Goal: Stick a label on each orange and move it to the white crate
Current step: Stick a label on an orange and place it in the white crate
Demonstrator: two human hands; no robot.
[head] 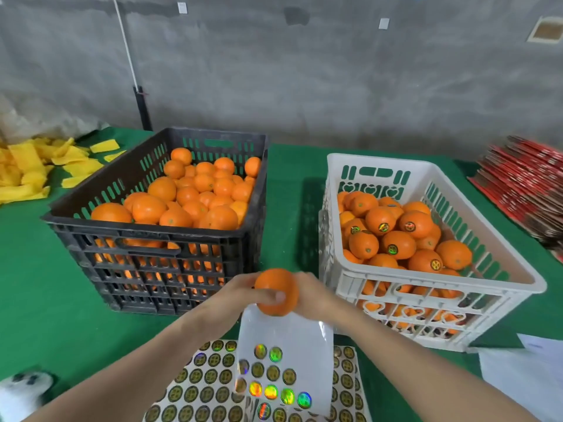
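One orange (275,292) held above label sheet (283,360), near white crate (380,162). I see left hand (243,289) wrapped round it, thumb on front, and right hand (313,295) cupping far side. I judge it firm, round, slightly slick: grip across widest part.

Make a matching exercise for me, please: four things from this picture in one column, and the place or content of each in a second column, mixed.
1. black crate
2. white crate
3. held orange
4. yellow pieces

a. far left on the green cloth
b. above the sticker sheet
c. contains labelled oranges
d. contains oranges with no label showing

Pairs: 1-d, 2-c, 3-b, 4-a
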